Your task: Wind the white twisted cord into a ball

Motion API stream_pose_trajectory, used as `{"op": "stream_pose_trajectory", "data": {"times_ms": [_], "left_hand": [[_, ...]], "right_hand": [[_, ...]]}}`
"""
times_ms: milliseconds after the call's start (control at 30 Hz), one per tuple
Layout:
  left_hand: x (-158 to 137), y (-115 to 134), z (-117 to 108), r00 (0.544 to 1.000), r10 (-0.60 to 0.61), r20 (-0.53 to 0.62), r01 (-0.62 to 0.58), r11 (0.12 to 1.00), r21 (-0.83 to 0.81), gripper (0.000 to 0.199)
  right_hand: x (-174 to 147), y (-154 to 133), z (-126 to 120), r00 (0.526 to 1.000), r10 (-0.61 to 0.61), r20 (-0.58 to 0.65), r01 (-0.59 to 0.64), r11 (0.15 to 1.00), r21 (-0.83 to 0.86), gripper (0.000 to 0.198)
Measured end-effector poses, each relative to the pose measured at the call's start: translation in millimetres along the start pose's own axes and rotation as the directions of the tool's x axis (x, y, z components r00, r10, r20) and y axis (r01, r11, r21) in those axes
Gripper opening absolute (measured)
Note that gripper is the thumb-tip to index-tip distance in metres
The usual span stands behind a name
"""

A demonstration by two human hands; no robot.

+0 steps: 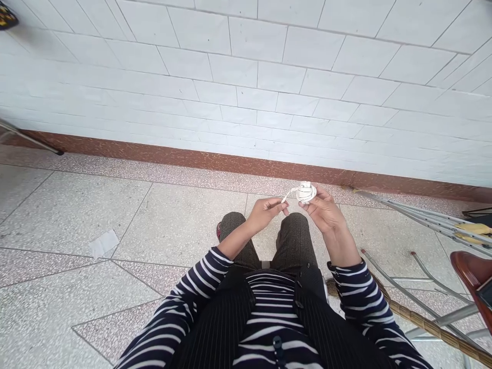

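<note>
Held up in front of my knees is a small coiled bundle of white cord point(306, 192), with a block-like white piece at its top. My right hand point(325, 209) grips this bundle between thumb and fingers. A short length of the cord runs from the coil to the left, where my left hand point(267, 211) pinches it between thumb and fingertips. Whether the cord is a cable or a lace I cannot tell. Both hands are close together, a little apart from each other.
Ahead stands a white tiled wall point(257, 92) with a reddish-brown skirting point(184, 157). A white paper-like piece point(104, 243) lies on the speckled floor to the left. At right are metal crutches point(418, 212), metal legs point(400, 287) and a brown wooden piece point(471, 277).
</note>
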State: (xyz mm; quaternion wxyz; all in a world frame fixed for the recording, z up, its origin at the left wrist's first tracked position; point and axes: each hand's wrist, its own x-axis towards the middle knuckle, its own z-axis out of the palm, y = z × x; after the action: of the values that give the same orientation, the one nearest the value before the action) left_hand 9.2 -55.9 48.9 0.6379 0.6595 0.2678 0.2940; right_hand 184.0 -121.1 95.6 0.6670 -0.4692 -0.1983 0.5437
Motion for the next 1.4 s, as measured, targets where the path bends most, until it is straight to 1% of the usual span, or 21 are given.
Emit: {"op": "stream_pose_trajectory", "data": {"times_ms": [100, 167, 233, 333, 400, 500, 567, 667, 700, 733, 767, 833, 900, 967, 1000, 1067, 1133, 1200, 1267, 1400], "left_hand": [[1, 2, 0, 1.000, -0.012, -0.002, 0.012, 0.998, -0.063, 0.032], [2, 5, 2, 1.000, -0.003, -0.009, 0.003, 0.998, -0.068, 0.031], [2, 9, 3, 1.000, 0.024, -0.005, -0.024, 1.000, -0.012, 0.030], [-1, 14, 2, 0.998, 0.058, 0.024, -0.060, 0.990, 0.128, 0.035], [-3, 13, 0, 0.999, 0.038, 0.025, -0.042, 0.977, 0.210, 0.035], [-6, 2, -4, 0.999, -0.022, 0.027, 0.013, 0.954, 0.298, 0.031], [-7, -7, -7, 1.000, -0.018, 0.016, 0.010, 0.922, 0.387, 0.027], [-4, -17, -13, 0.996, 0.081, -0.020, -0.054, 0.808, 0.587, 0.026], [-1, -18, -16, 0.994, 0.106, -0.022, -0.068, 0.772, 0.632, 0.027], [2, -20, -18, 0.994, 0.112, -0.017, -0.074, 0.756, 0.651, 0.029], [5, -20, -19, 0.995, 0.099, -0.010, -0.070, 0.768, 0.637, 0.030], [11, -21, -20, 1.000, 0.024, 0.006, -0.024, 0.859, 0.512, 0.032], [13, -20, -17, 0.997, -0.059, 0.046, 0.043, 0.958, 0.285, 0.029], [9, -18, -10, 0.987, -0.115, 0.113, 0.109, 0.993, 0.055, 0.024], [5, -16, -7, 0.980, -0.130, 0.149, 0.136, 0.990, -0.025, 0.021], [-5, -13, -1, 0.961, -0.160, 0.225, 0.187, 0.977, -0.104, 0.015], [-15, -8, 1, 0.938, -0.192, 0.289, 0.231, 0.967, -0.109, 0.020], [-21, -5, -1, 0.925, -0.214, 0.313, 0.256, 0.962, -0.099, 0.025], [-23, -4, -6, 0.919, -0.232, 0.319, 0.282, 0.952, -0.119, 0.029], [-24, -12, -13, 0.898, -0.260, 0.354, 0.357, 0.902, -0.243, 0.045]], "right_hand": [[-2, 6, -8, 0.996, 0.076, 0.056, -0.078, 0.997, 0.029, 0.042], [-4, 11, -11, 0.992, 0.097, 0.081, -0.100, 0.994, 0.036, 0.041], [-6, 14, -13, 0.991, 0.106, 0.086, -0.110, 0.993, 0.038, 0.040], [-9, 15, -15, 0.992, 0.104, 0.068, -0.107, 0.994, 0.031, 0.041], [-10, 12, -15, 0.996, 0.069, 0.063, -0.070, 0.997, 0.021, 0.041], [-11, 8, -12, 0.996, -0.007, 0.084, 0.011, 0.999, -0.041, 0.039], [-12, 6, -9, 0.995, -0.040, 0.095, 0.049, 0.995, -0.090, 0.038], [-14, 6, -2, 0.994, -0.057, 0.096, 0.068, 0.991, -0.115, 0.038], [-16, 6, 1, 0.994, -0.054, 0.098, 0.066, 0.991, -0.116, 0.038], [-18, 6, 4, 0.993, -0.050, 0.103, 0.062, 0.991, -0.115, 0.039], [-20, 6, 6, 0.993, -0.046, 0.110, 0.058, 0.992, -0.115, 0.039], [-23, 4, 10, 0.990, -0.046, 0.130, 0.061, 0.992, -0.111, 0.039], [-23, 0, 11, 0.988, -0.085, 0.126, 0.099, 0.989, -0.109, 0.038], [-19, -4, 9, 0.985, -0.154, 0.079, 0.164, 0.978, -0.127, 0.036], [-15, -5, 7, 0.980, -0.193, 0.043, 0.197, 0.969, -0.146, 0.035], [-5, -4, 1, 0.966, -0.259, -0.022, 0.249, 0.946, -0.210, 0.035], [5, 2, -6, 0.948, -0.313, -0.059, 0.284, 0.915, -0.287, 0.036], [12, 11, -12, 0.930, -0.361, -0.067, 0.312, 0.873, -0.374, 0.034], [15, 20, -15, 0.912, -0.406, -0.056, 0.331, 0.811, -0.482, 0.031], [11, 30, -9, 0.861, -0.509, 0.016, 0.385, 0.631, -0.674, 0.025]]}}
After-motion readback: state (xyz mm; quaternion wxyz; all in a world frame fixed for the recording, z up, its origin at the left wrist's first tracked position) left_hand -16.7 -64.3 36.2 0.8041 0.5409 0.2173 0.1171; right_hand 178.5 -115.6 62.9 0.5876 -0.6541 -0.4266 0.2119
